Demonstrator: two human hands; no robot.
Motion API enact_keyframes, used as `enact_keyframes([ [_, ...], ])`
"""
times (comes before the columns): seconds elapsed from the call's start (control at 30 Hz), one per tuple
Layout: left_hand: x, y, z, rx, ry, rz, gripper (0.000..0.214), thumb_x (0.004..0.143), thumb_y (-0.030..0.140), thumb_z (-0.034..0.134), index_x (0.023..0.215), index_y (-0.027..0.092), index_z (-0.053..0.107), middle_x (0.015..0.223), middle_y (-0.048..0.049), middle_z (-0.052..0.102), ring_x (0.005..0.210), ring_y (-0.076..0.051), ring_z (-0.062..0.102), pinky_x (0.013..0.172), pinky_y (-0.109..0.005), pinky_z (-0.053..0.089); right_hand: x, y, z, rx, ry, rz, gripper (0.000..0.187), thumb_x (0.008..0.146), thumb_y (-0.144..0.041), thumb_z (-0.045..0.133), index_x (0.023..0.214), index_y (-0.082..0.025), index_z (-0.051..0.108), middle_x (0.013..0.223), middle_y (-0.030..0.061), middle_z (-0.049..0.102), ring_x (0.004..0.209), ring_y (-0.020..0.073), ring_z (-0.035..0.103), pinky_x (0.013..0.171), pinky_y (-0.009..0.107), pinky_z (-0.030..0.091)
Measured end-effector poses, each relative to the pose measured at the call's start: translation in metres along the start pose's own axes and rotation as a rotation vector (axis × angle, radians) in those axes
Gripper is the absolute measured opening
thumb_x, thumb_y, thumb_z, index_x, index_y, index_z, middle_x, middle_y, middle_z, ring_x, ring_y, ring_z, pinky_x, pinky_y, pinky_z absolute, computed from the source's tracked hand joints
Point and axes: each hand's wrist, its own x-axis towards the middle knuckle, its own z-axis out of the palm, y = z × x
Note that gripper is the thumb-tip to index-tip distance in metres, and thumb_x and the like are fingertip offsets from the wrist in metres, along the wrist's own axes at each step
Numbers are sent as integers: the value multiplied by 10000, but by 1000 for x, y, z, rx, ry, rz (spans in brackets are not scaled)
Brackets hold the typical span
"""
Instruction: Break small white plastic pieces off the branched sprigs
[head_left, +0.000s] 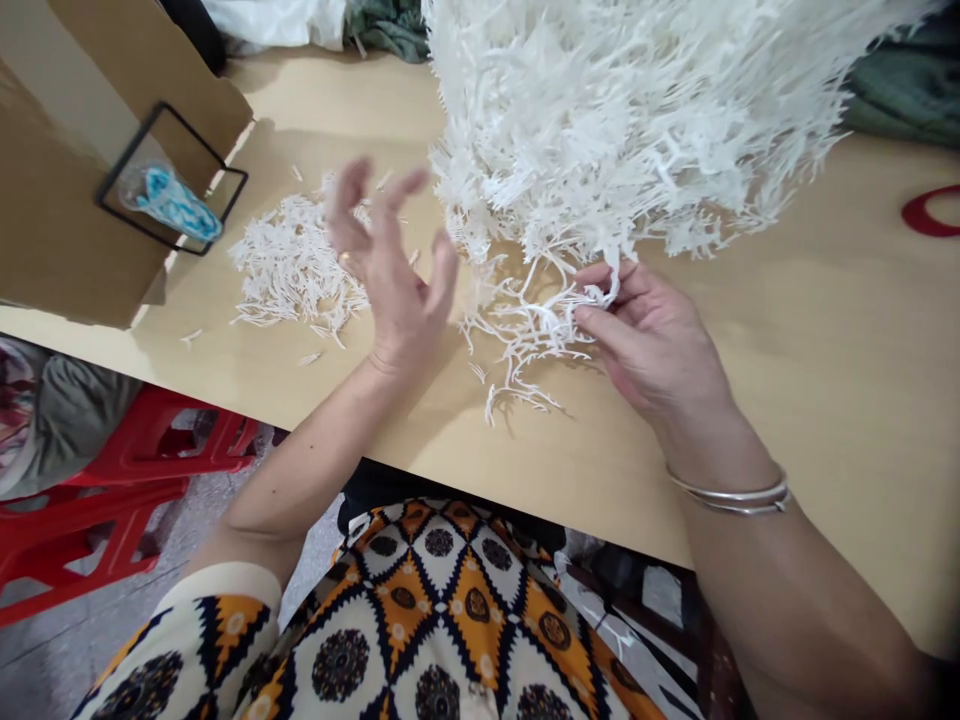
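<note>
My right hand (652, 335) pinches the stem of a white branched plastic sprig (544, 325) between thumb and fingers, just over the table. The sprig's thin forked twigs spread to the left of my fingers. My left hand (397, 265) is raised to the left of the sprig, blurred, with its fingers spread and nothing in them. Behind and partly below that hand lies a pile of small white snipped-looking pieces (289, 265). A large heap of similar white branched sprigs (637, 120) rises just beyond my right hand.
At the left stands a cardboard box (97, 200), with a black wire frame (238, 175) and a blue-and-white wrapped item (176, 203) by it. A red ring-shaped object (926, 212) lies at the right edge. Red stools (172, 440) stand below the table (810, 400).
</note>
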Motion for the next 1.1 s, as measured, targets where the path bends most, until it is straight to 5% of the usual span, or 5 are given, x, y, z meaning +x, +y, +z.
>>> enact_keyframes([
  [0.17,-19,48,-2,-127,-431,201,420,1117,646,479,1178,311,724,1425,-101,666,1354,-313,609,1195,-592,347,-5,-1,12,-63,13,-124,347,751,-227,955,976,-314,706,900,-27,688,797,159,644,766,326,631],
  [0.43,-26,41,10,-114,-621,198,476,1100,686,500,1133,290,762,1259,-63,775,1200,-264,649,1130,-526,325,-15,-11,21,-116,-13,-138,400,731,-214,989,972,-309,685,950,-27,751,848,160,699,828,332,647],
  [0.67,-24,37,6,-188,-584,231,361,1134,572,518,1060,306,751,1173,-16,788,1114,-238,646,1112,-523,331,-13,-10,14,-101,-69,-129,196,869,-279,893,995,-320,749,946,-10,742,819,158,655,775,325,628],
  [0.9,-19,44,0,-310,-783,302,278,1178,416,474,1104,284,706,1278,0,793,1152,-190,702,1144,-514,318,-5,9,9,-289,52,-192,206,801,-190,913,900,-295,766,855,-1,741,728,168,613,658,330,574],
  [1.1,-20,39,3,-340,-699,192,339,1171,495,469,1052,258,679,1092,-5,764,1049,-183,692,1061,-470,335,-7,-4,6,-211,-114,-52,262,794,-338,965,954,-283,765,876,-15,743,784,162,650,731,321,585],
])
